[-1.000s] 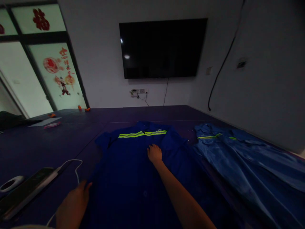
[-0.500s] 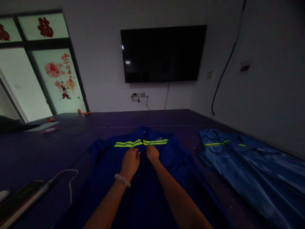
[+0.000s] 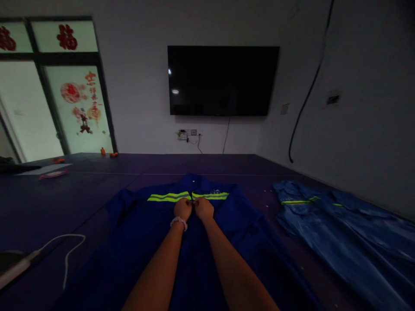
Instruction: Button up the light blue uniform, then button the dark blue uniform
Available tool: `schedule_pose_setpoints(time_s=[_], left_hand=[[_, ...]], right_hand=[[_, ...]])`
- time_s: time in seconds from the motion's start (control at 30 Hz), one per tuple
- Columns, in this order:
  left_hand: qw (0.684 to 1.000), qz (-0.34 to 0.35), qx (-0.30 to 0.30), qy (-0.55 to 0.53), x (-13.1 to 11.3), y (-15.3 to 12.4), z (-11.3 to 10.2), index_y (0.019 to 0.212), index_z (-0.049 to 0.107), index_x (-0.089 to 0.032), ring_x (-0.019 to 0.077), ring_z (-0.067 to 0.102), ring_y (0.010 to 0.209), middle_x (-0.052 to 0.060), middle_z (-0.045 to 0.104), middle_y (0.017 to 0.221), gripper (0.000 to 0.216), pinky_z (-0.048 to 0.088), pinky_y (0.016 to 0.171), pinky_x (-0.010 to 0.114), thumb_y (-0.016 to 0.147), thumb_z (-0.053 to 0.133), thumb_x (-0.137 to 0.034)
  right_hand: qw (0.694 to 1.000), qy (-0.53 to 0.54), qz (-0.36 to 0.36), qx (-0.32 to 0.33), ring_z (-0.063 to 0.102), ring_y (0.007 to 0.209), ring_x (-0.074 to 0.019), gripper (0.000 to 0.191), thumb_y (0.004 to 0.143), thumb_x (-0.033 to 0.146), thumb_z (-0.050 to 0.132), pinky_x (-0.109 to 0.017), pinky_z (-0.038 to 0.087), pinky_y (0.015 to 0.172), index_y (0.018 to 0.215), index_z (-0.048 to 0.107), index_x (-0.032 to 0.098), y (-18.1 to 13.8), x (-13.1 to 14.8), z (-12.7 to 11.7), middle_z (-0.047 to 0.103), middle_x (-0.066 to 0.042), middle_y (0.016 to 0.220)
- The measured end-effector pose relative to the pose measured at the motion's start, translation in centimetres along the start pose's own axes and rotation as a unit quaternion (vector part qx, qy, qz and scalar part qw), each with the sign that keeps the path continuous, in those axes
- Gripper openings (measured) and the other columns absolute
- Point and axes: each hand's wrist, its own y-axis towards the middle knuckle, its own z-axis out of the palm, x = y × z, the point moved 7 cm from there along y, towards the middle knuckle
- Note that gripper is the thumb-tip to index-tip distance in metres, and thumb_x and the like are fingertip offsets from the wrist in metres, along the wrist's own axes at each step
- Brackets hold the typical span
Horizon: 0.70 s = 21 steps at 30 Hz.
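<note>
Two hands meet at the chest of a dark blue jacket (image 3: pixel 155 233) that lies spread flat, front up, on the dark purple worktop (image 3: pixel 81 190), its collar pointing away from the person. The left hand (image 3: pixel 183 208) and the right hand (image 3: pixel 203 208) sit knuckle to knuckle, touching each other, right on the jacket's centre front and just below the yellow reflective stripe (image 3: pixel 168 197) that runs across the chest. Each grip is closed, the fingers curled down and pinched onto the cloth at the front opening; the fingertips themselves are hidden under the knuckles. A pale beaded bracelet (image 3: pixel 179 222) circles the left wrist. Well apart to the right, a lighter blue jacket (image 3: pixel 340 229) with the same kind of stripe lies along the worktop near the side wall. To the left, near the worktop's near edge, a white cable (image 3: pixel 69 250) loops away from a dark device that is too dim to make out. On the far wall hangs a black television (image 3: pixel 223 80), switched off, with a wall socket (image 3: pixel 189 132) beneath it.
</note>
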Motion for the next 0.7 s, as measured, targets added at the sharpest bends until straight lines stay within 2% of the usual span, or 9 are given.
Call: schedule_pose_setpoints(time_s=[0.2,0.47,0.7], left_hand=[[0.999,0.016,0.006,-0.036,0.24,0.58,0.43,0.08,0.066,-0.015,0.0162,0.061,0.081,0.008,0.068,0.087,0.018,0.041,0.069,0.024,0.08,0.049,-0.021],[0.996,0.037,-0.027,-0.076,-0.12,0.34,0.13,0.076,0.064,-0.013,0.0138,0.058,0.072,0.005,0.066,0.077,0.016,0.039,0.065,0.023,0.08,0.049,-0.018],[0.994,0.049,-0.029,-0.095,-0.23,0.38,0.34,0.074,0.065,-0.015,0.0133,0.058,0.072,0.004,0.066,0.075,0.014,0.041,0.068,0.023,0.077,0.051,-0.016]], right_hand=[[0.999,0.042,0.023,-0.011,0.062,0.091,-0.0173,0.026,0.084,0.028,0.045,-0.022,0.044,0.07,0.1,0.065,0.026,-0.01,-0.5,-0.26,0.067,-0.003,0.099],[0.996,0.054,0.049,-0.042,0.063,0.088,-0.0187,0.024,0.081,0.026,0.048,-0.021,0.044,0.066,0.094,0.068,0.022,-0.3,-0.61,-0.73,0.069,-0.007,0.091],[0.996,0.067,0.041,-0.045,0.063,0.085,-0.0163,0.019,0.08,0.023,0.05,-0.021,0.043,0.067,0.09,0.067,0.024,-0.2,-0.79,-0.61,0.069,-0.003,0.089]])
